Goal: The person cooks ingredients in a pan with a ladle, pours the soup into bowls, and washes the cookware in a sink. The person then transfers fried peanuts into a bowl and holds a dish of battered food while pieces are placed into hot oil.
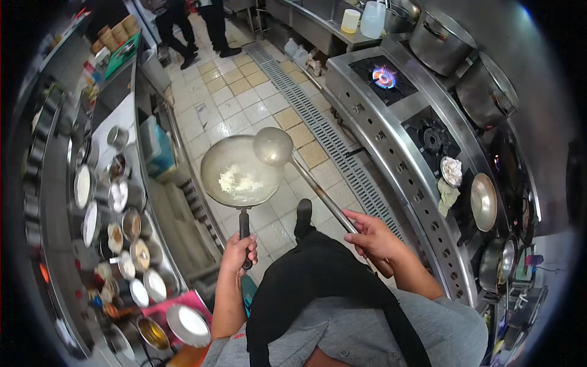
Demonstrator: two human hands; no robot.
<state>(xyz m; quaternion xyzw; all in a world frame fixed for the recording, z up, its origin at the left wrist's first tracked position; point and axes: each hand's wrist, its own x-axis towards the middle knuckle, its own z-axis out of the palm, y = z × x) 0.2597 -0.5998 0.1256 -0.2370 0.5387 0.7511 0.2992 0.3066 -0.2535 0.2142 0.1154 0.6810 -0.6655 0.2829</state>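
1. Fingers of the left hand (236,252) grasp the handle (244,221) of the pan (229,150), which lies straight ahead.
2. Farther off, the right hand (374,237) clasps the ladle (273,147), slanting forward-left over the pan's right rim.
3. Below, floor (244,116) separates the counter's (113,111) right edge from the stove's (391,150) front edge.

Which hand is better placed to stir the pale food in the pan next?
The right hand, probably: it holds the ladle, which overlaps the right edge of the pan in this view, near the pale food. The left hand grips the pan's handle, so it suits steadying.
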